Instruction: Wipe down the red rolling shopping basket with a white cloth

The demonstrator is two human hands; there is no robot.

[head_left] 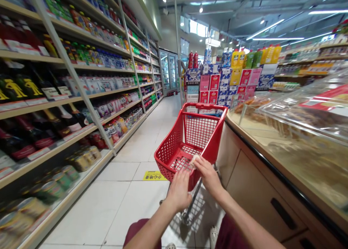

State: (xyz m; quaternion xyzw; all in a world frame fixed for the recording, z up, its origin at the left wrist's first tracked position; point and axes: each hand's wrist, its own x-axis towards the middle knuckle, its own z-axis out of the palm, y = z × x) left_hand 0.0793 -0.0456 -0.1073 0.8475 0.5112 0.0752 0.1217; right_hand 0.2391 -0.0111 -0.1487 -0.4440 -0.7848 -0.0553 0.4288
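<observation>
A red plastic shopping cart [213, 145] stands in front of me, with a lattice basket on a grey metal frame. My right hand [208, 174] is closed on a small white crumpled cloth or tissue [194, 160], pressed at the near right rim of the basket. At the near rim, just left of it, is my left hand [178, 191], its fingers stretched forward over the edge and its thumb apart. No object shows in the left hand. The fingertips of both hands are close to each other. Nothing lies in the visible part of the basket.
Drink shelves [106, 84] run along the left. A glass-topped food counter [244, 133] stands close on the right, beside the cart. Stacked drink cartons [213, 86] rise beyond the cart. A yellow floor sign [153, 175] is stuck to the tiles [116, 202].
</observation>
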